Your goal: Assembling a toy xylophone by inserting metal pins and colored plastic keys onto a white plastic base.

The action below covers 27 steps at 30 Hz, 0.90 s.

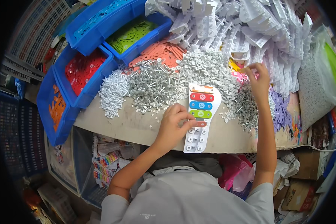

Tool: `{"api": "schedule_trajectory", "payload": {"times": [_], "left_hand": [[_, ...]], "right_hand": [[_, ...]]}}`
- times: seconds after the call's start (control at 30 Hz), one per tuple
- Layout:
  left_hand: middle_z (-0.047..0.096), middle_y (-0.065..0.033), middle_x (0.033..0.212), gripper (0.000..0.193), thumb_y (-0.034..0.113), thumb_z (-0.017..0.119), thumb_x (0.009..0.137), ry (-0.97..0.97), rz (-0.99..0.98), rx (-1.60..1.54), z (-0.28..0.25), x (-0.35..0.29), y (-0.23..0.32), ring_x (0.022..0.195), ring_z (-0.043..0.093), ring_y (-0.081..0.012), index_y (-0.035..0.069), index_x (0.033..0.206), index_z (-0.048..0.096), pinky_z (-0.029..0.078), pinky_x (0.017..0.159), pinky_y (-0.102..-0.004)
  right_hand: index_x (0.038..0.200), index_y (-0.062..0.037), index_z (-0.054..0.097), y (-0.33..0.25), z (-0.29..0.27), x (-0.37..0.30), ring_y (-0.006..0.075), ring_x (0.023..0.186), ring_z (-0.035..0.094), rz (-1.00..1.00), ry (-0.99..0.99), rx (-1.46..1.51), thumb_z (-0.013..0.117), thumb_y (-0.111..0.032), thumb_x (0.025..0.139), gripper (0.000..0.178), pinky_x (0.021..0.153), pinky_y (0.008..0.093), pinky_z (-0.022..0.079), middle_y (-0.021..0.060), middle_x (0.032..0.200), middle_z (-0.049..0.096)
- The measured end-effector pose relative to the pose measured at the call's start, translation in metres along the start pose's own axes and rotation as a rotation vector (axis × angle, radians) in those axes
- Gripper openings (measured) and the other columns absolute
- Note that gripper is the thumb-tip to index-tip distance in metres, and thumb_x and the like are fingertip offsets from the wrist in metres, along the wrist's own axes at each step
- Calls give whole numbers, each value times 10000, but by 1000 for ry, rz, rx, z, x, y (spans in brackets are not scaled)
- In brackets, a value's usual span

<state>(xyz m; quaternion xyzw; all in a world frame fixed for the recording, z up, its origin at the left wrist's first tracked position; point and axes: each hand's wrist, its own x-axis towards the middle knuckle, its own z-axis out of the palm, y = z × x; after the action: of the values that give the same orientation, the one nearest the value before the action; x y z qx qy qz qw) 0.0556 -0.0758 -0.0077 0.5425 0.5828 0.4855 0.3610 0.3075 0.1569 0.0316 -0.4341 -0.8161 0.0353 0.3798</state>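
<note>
A white plastic toy xylophone base lies on the table in front of me, its wider end away from me. Orange, red, blue and green bars sit across its upper part. My left hand pinches a small coral bar just below the green one, against the base. Nearer to me, several white washers and pegs show on the base's bare end. My right hand reaches to the far right, fingertips closed at a yellow bar beside some pink pieces.
Blue bins with red, green, blue and orange bars stand at the left. Heaps of nails, white pegs and grey washers cover the table's middle. White bases pile up behind; purple bars and a plastic sack lie right.
</note>
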Motion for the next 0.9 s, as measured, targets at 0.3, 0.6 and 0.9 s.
{"api": "schedule_trajectory", "payload": {"times": [0.3,0.6,0.9], "left_hand": [[576,-4,770,118,153,813,777,27,141,314,18,10,0,821,527,-212,77,803,727,378,845,-364],[609,-20,807,128,114,766,804,77,238,487,30,2,5,824,536,-246,93,799,640,369,769,-400],[644,-34,872,152,144,771,852,48,190,206,19,-12,10,824,565,-237,61,961,705,431,749,-389]], "right_hand": [[1038,-7,617,-87,-46,-108,67,648,531,726,-355,800,604,-110,1010,108,581,225,417,-4,769,587],[1075,-5,624,-123,-41,-147,65,729,584,869,-293,905,634,-116,1006,131,643,220,455,10,853,638],[1002,27,664,-145,-51,-138,127,790,632,516,-472,643,635,-42,972,80,725,269,501,44,892,681]]}}
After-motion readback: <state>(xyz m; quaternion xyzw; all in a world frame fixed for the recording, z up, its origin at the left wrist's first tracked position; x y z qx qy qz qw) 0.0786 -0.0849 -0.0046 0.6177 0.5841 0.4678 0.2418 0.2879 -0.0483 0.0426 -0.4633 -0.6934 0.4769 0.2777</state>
